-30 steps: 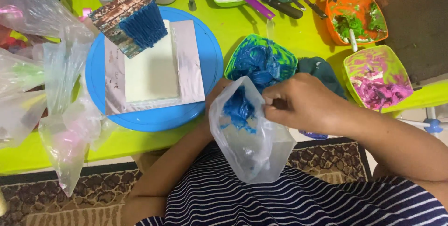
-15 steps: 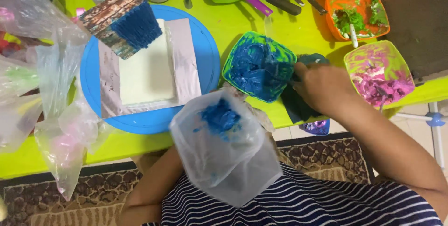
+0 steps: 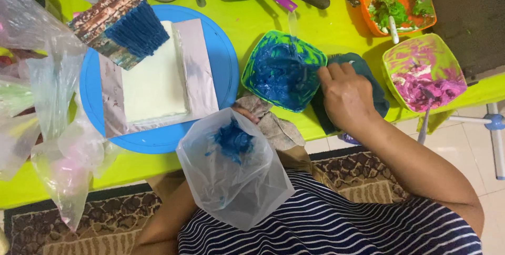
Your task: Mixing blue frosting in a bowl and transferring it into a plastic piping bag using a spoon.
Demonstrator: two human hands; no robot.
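At the near edge of the green table (image 3: pixel 336 26), I hold the clear bag (image 3: pixel 234 173) up over my lap with my left hand (image 3: pixel 247 113), which is mostly hidden behind the bag's mouth, so I cannot tell how its fingers grip. A second ago my right hand (image 3: pixel 344 97) was at the bag, pressing blue icing (image 3: pixel 231 139) into it; now it has pulled away to the right and reaches into the blue bowl (image 3: pixel 284 68), fingers curled at the bowl's right rim, seemingly around a tool I can't make out. So my hands are now apart, one at the bag, one at the bowl. The bag has swung left and opened toward me, with one lump of blue sitting inside near the top, while the bowl looks well smeared with more. I take that to mean the filling is only partly done and another scoop is being gathered. To the left, the blue plate (image 3: pixel 100 102) carries the white block (image 3: pixel 155 76) on its foil. Farther right sit the pink bowl (image 3: pixel 423 71) and, beyond it, the orange bowl (image 3: pixel 397 2).
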